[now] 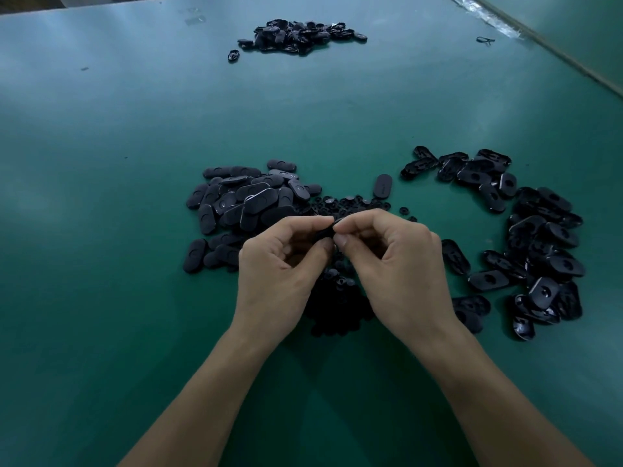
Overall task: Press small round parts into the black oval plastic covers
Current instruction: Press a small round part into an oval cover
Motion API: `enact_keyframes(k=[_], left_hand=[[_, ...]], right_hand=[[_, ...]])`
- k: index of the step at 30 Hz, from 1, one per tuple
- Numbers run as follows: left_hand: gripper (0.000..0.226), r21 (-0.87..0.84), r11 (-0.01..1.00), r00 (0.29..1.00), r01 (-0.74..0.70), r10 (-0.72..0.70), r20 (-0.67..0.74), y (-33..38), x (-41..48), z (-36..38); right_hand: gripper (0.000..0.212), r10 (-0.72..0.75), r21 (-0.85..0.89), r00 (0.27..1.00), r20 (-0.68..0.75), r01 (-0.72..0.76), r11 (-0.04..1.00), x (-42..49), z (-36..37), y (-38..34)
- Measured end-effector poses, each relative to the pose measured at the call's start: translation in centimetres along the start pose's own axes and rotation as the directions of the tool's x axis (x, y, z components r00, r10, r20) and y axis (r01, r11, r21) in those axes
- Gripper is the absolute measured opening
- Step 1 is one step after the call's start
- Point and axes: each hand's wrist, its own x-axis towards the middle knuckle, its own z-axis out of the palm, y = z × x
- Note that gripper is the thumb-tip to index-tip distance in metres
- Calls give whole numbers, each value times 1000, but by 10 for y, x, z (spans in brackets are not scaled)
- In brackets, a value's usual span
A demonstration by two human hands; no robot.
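L hand (pixel 279 261) + R hand (pixel 401 261) meet just above the green counter (pixel 135 136). Both have fingers curled, thumb + forefinger pinching one black oval plastic cover (pixel 324 232) between them. Only a sliver of it shows. Can't tell if a round part sits under the R fingertips (pixel 338 227); hidden.

Risks (my read):
- Part goes in tilted if the press is off-centre, so it seats crooked or pops out.
- Grip is at the cover's ends only, so a hard squeeze could flip it out of the fingers into the loose stock right below.
- A dropped piece gets lost fast: everything is black and lighting is dim.
- A done cover could land in the wrong heap, since the heaps sit near each other.

Around:
- Small black round parts (pixel 350 204) lie scattered just beyond the hands; more are under the wrists, partly covered.
- Heap of matte oval covers (pixel 242 200) on the L-hand side, touching the round parts.
- Heap of glossy oval covers (pixel 539 237), hollow side mostly up, on the R-hand side.
- A lone oval cover (pixel 383 186) between the two heaps.
- Third heap of covers (pixel 296 34) at the far end, well apart.

Nothing blocks either hand. The only clutter is the loose parts underneath.
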Motion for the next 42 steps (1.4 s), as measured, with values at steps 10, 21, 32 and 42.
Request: enact_keyframes(k=[10,21,32,42], left_hand=[[28,2,1000,1000,6,-6,-11,0,2,-2],[24,-16,1000,1000,-7,8,15,-1,2,-1],[27,-54,998,999,31,-31,7,-1,2,-3],[26,-61,997,998,55,-54,7,-1,2,-3]], right_hand=[[17,-28,1,999,-18,28,1000,-2,6,-3],[25,-27,45,999,30,25,999,3,-2,1],[13,26,112,991,128,-40,993,9,-11,11],[12,51,159,981,188,-82,984,12,-15,12]])
